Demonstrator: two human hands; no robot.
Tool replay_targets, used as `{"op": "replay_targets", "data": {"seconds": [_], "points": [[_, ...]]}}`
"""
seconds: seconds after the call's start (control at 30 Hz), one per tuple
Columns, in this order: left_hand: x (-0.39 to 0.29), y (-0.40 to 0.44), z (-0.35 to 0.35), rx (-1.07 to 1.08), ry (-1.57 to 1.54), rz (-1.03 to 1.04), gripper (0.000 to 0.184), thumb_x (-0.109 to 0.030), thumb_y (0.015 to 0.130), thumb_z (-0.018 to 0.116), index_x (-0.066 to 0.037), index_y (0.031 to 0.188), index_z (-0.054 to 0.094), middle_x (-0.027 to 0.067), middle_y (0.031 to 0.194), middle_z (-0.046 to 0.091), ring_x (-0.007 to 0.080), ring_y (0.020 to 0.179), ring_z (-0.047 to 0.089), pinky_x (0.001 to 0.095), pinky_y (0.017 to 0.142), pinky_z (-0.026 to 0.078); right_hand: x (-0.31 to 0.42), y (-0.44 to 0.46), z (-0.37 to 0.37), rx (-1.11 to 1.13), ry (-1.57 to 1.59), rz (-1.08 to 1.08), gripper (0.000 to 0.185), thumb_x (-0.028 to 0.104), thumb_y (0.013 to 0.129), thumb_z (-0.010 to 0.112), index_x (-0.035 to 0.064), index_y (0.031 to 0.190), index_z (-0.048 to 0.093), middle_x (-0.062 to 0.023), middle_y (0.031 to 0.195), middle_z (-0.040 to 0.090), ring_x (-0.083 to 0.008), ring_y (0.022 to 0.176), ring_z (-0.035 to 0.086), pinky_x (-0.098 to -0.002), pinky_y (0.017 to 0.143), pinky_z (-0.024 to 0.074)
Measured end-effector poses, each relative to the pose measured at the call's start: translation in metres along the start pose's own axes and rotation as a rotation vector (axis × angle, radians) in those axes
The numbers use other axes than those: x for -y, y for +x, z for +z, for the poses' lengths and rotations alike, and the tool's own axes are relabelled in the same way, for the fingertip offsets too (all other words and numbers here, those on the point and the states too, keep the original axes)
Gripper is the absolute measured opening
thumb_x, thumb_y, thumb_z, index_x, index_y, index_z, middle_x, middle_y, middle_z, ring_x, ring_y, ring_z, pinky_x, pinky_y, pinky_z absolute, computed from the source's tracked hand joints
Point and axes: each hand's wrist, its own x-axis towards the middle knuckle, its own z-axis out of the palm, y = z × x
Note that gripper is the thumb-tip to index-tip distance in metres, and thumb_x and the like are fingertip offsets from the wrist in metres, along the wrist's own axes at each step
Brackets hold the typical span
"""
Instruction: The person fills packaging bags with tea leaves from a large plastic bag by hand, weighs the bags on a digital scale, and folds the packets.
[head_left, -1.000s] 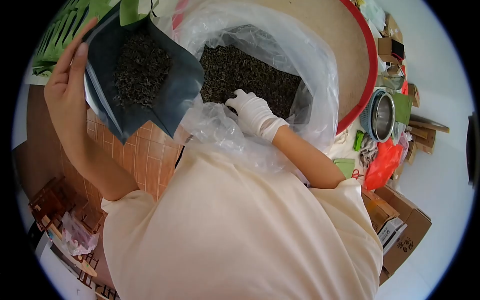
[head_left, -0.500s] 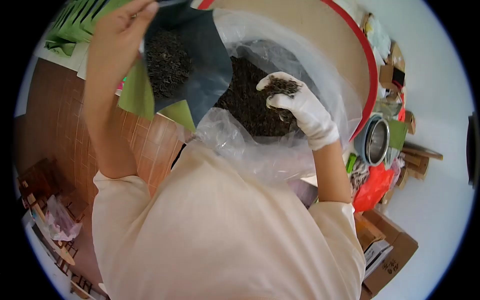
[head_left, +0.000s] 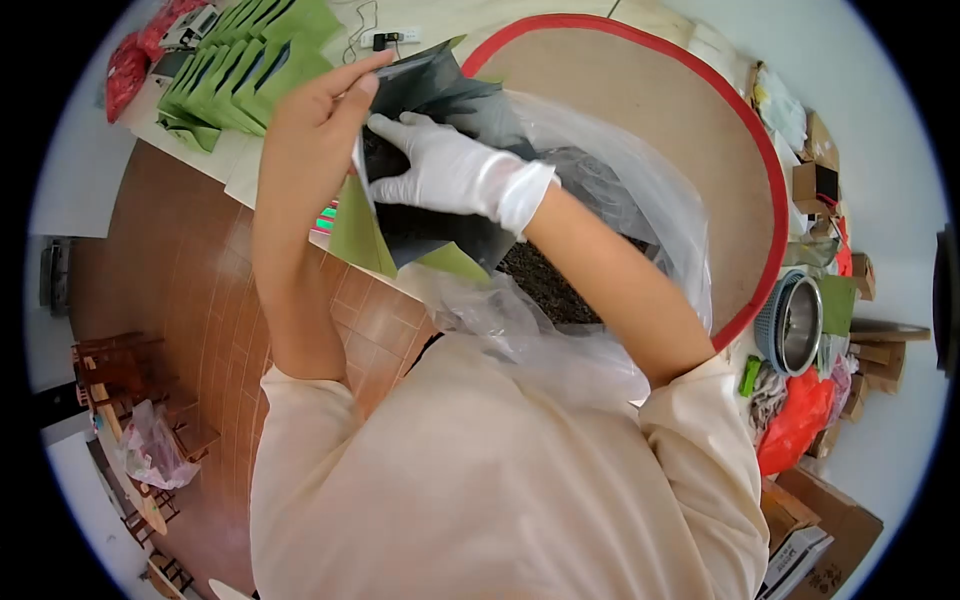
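My left hand [head_left: 325, 115], bare, grips the upper rim of a green bag [head_left: 362, 238] with a dark grey lining and holds its mouth wide. Inside that mouth is my right hand [head_left: 440, 170] in a white glove, palm down, with thumb and fingers apart; no leaves show on it. Dark dried leaves fill part of the bag, mostly hidden by the glove. Below my right forearm, more dark dried leaves [head_left: 548, 285], like loose tea, lie in a large clear plastic bag [head_left: 665, 215].
A round beige tray with a red rim [head_left: 775, 190] lies behind the plastic bag. Several green bags [head_left: 250, 70] stand in rows at upper left, near a power strip [head_left: 402, 36]. On the right are a metal bowl [head_left: 803, 325], a red plastic bag [head_left: 800, 420] and cardboard boxes [head_left: 845, 510].
My right hand has moved left from above the large plastic bag into the green bag's mouth. The clump of leaves it held no longer shows, and its fingers have spread. My left hand still holds the bag.
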Motion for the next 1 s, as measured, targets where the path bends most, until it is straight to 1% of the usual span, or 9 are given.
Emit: {"op": "replay_targets", "data": {"seconds": [0.07,0.27,0.33,0.37,0.47,0.6,0.73,0.87,1.0], "points": [[-0.005,-0.01,-0.01,-0.108,-0.091,-0.062,0.028,-0.022,0.096,0.054,-0.013,0.118,0.068,-0.0081,0.051,0.039,0.0023,0.044,0.035,0.0222,0.043,0.028,0.006,-0.001,0.01,0.123,-0.067,0.048,0.072,0.041,0.084,0.062,0.0075,0.143,0.037,-0.0312,0.144,0.032,-0.0468,0.126,0.041,-0.0406,0.107,0.0349],[0.008,-0.02,-0.009,-0.122,-0.101,-0.068,0.027,-0.019,0.096,0.054,-0.012,0.118,0.068,-0.0099,0.052,0.036,0.0008,0.044,0.029,0.0207,0.042,0.025,0.027,-0.006,0.03,0.669,0.168,-0.042,0.036,0.018,0.086,0.059,0.0062,0.12,0.06,-0.0193,0.131,0.052,-0.0362,0.119,0.049,-0.0404,0.098,0.0417],[0.005,-0.026,-0.013,-0.006,-0.065,-0.081,0.028,-0.018,0.096,0.053,-0.013,0.119,0.068,-0.0097,0.053,0.038,0.0008,0.044,0.03,0.0203,0.042,0.026,0.022,-0.009,0.034,0.332,-0.186,-0.304,0.038,0.013,0.083,0.057,0.0123,0.121,0.061,-0.0126,0.138,0.048,-0.0358,0.126,0.043,-0.0434,0.101,0.0397],[0.002,-0.029,-0.017,-0.003,-0.06,-0.082,0.028,-0.018,0.096,0.053,-0.013,0.119,0.068,-0.0097,0.053,0.038,0.0008,0.044,0.03,0.0203,0.042,0.026,0.033,-0.014,0.028,0.235,-0.397,-0.103,0.042,0.009,0.08,0.056,0.0169,0.121,0.062,-0.0079,0.143,0.044,-0.0367,0.131,0.037,-0.0469,0.104,0.037],[-0.001,-0.033,-0.027,-0.046,0.028,-0.206,0.029,-0.019,0.096,0.052,-0.014,0.121,0.067,-0.0095,0.053,0.039,0.0007,0.044,0.033,0.0199,0.042,0.028,0.032,-0.029,0.016,-0.085,-0.434,-0.3,0.046,0.007,0.077,0.063,0.0142,0.122,0.06,-0.0104,0.133,0.05,-0.0358,0.119,0.051,-0.0389,0.091,0.0501],[0.009,-0.03,-0.034,-0.084,0.053,-0.228,0.03,-0.02,0.096,0.052,-0.015,0.122,0.066,-0.0083,0.052,0.042,0.0008,0.043,0.035,0.0195,0.041,0.028,0.028,-0.066,-0.029,-0.387,0.296,-0.378,0.032,-0.001,0.08,0.055,0.0064,0.109,0.065,-0.0099,0.1,0.066,-0.0284,0.082,0.064,-0.0338,0.076,0.0532],[0.037,-0.024,-0.039,-0.318,-0.144,-0.144,0.03,-0.02,0.094,0.057,-0.017,0.122,0.066,-0.0062,0.066,0.056,0.0008,0.049,0.042,0.0167,0.045,0.032,0.001,-0.111,-0.052,-0.399,0.572,0.008,0.025,-0.005,0.08,0.047,0.0041,0.09,0.069,-0.0066,0.077,0.062,-0.012,0.066,0.057,-0.023,0.066,0.0469],[0.066,-0.03,-0.044,-0.394,-0.229,-0.15,0.03,-0.019,0.093,0.058,-0.019,0.122,0.066,-0.008,0.068,0.056,0.0,0.05,0.04,0.0162,0.046,0.031,-0.07,-0.133,-0.014,-0.179,0.114,0.385,0.017,0.006,0.08,0.057,0.0017,0.092,0.067,-0.0132,0.085,0.066,-0.0277,0.077,0.065,-0.0358,0.075,0.0517],[0.074,-0.035,-0.04,-0.328,-0.004,-0.307,0.029,-0.023,0.094,0.058,-0.018,0.122,0.067,-0.0101,0.056,0.044,-0.0005,0.043,0.032,0.0167,0.041,0.024,-0.118,-0.117,0.039,0.095,-0.393,0.354,0.056,0.027,0.077,0.068,0.0072,0.127,0.052,-0.0205,0.125,0.052,-0.0347,0.116,0.052,-0.0437,0.093,0.0462]]}}
